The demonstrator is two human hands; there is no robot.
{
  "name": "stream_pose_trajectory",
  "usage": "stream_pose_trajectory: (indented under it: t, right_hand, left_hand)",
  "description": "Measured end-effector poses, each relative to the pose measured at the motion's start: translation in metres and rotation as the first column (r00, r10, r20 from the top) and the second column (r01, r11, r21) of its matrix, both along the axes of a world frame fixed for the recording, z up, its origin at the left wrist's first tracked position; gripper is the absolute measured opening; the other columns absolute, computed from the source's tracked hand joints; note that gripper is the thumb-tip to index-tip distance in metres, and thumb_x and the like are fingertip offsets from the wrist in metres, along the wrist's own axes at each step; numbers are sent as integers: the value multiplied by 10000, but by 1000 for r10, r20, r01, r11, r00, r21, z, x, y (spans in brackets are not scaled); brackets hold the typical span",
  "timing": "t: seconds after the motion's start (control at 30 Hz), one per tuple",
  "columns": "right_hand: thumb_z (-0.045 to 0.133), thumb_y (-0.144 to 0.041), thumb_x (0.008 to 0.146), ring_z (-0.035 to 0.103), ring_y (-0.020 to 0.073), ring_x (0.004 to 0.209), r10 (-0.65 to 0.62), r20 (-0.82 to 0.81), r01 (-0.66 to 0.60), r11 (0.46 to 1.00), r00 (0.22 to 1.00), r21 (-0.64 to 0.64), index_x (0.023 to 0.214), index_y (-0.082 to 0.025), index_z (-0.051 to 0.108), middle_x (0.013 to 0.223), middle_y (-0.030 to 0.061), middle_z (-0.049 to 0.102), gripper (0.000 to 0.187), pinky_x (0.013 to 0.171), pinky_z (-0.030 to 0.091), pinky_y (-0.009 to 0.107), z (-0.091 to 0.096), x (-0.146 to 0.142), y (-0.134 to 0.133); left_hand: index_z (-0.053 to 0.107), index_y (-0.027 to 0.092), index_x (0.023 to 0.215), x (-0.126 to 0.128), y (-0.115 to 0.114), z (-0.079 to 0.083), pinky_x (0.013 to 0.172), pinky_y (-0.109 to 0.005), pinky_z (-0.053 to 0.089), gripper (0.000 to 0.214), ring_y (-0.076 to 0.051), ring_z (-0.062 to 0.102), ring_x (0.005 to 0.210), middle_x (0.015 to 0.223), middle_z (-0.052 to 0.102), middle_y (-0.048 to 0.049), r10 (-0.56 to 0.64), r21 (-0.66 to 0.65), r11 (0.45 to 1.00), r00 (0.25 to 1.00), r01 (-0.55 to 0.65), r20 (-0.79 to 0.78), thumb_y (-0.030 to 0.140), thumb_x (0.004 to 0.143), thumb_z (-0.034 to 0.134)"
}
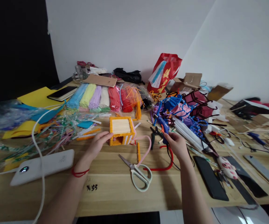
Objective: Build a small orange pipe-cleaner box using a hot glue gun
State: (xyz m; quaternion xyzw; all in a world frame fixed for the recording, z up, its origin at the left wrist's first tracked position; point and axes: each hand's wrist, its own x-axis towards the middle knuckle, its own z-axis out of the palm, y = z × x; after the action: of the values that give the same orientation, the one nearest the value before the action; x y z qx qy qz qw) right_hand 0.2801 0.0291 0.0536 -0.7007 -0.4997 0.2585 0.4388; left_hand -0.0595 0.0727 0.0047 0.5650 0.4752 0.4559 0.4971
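My left hand [99,143] grips the left side of a small box [121,127] framed in orange pipe cleaner, with pale sticks across its top and an opening in front. In my right hand [176,143] is a blue hot glue gun [163,126] with an orange part, its thin black cord trailing down. Between the hands lie scissors [141,178] with pale green handles, a short orange pipe cleaner piece [138,152], a curved pink pipe cleaner [148,146] and a bent red pipe cleaner [171,158].
Bagged pipe cleaners [94,98] in several colours line the back, beside a red bag [165,73]. A white power bank [44,166] with a cable lies left. At right are a black phone [210,177] and a heap of blue and purple pipe-cleaner pieces [181,109].
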Motion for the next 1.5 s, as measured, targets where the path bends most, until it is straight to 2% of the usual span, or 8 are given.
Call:
stream_pose_trajectory:
  t: [0.3, 0.5, 0.8, 1.0, 1.07, 1.17, 1.3, 1.5]
  right_hand:
    - [633, -605, 705, 599, 190, 585, 6, 16, -6, 999, 1000, 34, 879, -113, 700, 699, 73, 695, 527, 517, 427, 266, 4, 3, -1]
    - [561, -544, 769, 640, 236, 612, -36, 339, 67, 994, 940, -82, 776, -135, 699, 678, 100, 711, 432, 549, 400, 287, -20, 0, 4]
    - [510, -398, 832, 652, 266, 764, 25, 542, 97, 976, 840, -194, 906, -126, 656, 853, 148, 711, 318, 635, 413, 308, -61, -18, 7]
    - [533, -390, 811, 623, 267, 821, -122, 606, 129, 991, 786, 33, 981, -139, 596, 911, 140, 657, 310, 661, 434, 320, -58, -23, -7]
    - [548, -383, 801, 619, 249, 762, -85, 581, 83, 996, 810, 31, 897, -168, 601, 827, 101, 655, 241, 637, 428, 310, -51, -26, -23]
    - [548, -305, 815, 600, 196, 609, 142, 493, -76, 986, 859, -150, 728, -199, 612, 675, 42, 644, 151, 582, 410, 281, -43, -40, -54]
    - [594, -235, 812, 634, 197, 742, 428, 336, -373, 902, 839, -218, 856, -213, 695, 833, 49, 680, 112, 665, 476, 278, -44, -68, -89]
    - [616, -187, 804, 599, 244, 938, 416, 434, -430, 900, 799, -70, 1026, -202, 698, 1004, 104, 650, 237, 839, 495, 358, -55, -93, -102]
  left_hand:
    - [683, 184, 767, 0, 0, 1, 681, -270, 454, 286, -191, 592, 763, 790, 682, -30, -16, -44, 999, 999, 17, 34, 465, 735, 643]
    - [692, 186, 758, -1, -1, 3, 686, -261, 445, 255, -183, 585, 768, 801, 683, -30, -16, -47, 999, 998, 19, 52, 438, 740, 655]
    - [683, 188, 764, -1, -2, 5, 700, -275, 456, 292, -207, 601, 817, 850, 697, -43, -28, -44, 999, 999, 30, 30, 476, 732, 646]
    - [682, 179, 838, -2, -2, 6, 747, -292, 470, 337, -219, 609, 870, 903, 702, -51, -55, -44, 997, 998, 55, 13, 500, 753, 621]
    - [678, 174, 822, -2, -2, 6, 756, -291, 469, 322, -215, 609, 869, 880, 700, -45, -79, -34, 996, 997, 79, -4, 485, 757, 625]
    - [686, 171, 809, -3, -1, 6, 777, -292, 467, 306, -215, 613, 871, 859, 700, -40, -68, -24, 997, 998, 67, -15, 467, 742, 642]
    - [703, 175, 819, -3, -1, 4, 754, -297, 480, 319, -218, 619, 856, 862, 703, -44, -35, -37, 999, 999, 35, 1, 476, 730, 649]
    - [694, 197, 765, -7, -1, 1, 692, -295, 501, 277, -213, 623, 786, 789, 692, -42, 24, -7, 1000, 1000, -24, 7, 460, 692, 644]
